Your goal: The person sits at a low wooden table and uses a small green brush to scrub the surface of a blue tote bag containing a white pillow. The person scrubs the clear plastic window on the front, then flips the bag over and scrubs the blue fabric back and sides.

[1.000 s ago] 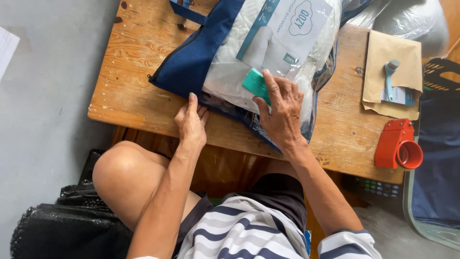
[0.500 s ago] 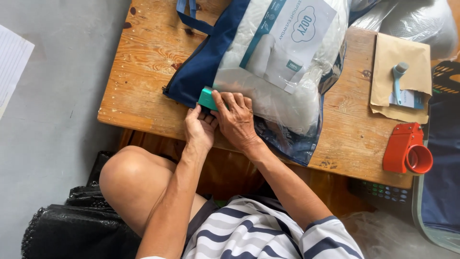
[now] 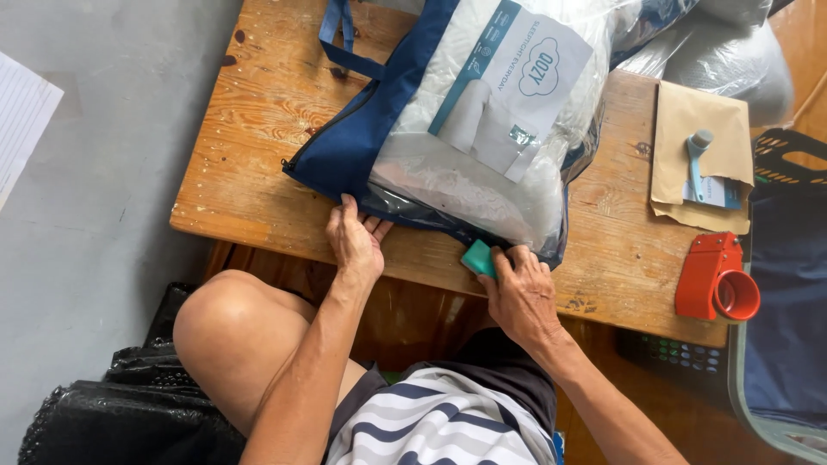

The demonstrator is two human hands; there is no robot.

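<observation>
Blue zip bag (image 3: 362, 142), stuffed with a clear-wrapped white pillow (image 3: 482, 138), lies at the tabletop's (image 3: 250, 172) near edge. Left hand (image 3: 355, 239) presses flat, fingers spread, on its rim; keep it pinned. Right hand (image 3: 519, 293) pinches a small teal block (image 3: 477, 257), now moved rightward along the rim.

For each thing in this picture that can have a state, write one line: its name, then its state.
Blue bag: lying flat on the table, near edge pressed down by the left hand.
Pillow pack: sealed in clear plastic, resting on the bag.
Green block: gripped by the right hand at the bag's edge.
Tape dispenser: idle, on the table.
Envelope: lying flat, small tool on top.
</observation>
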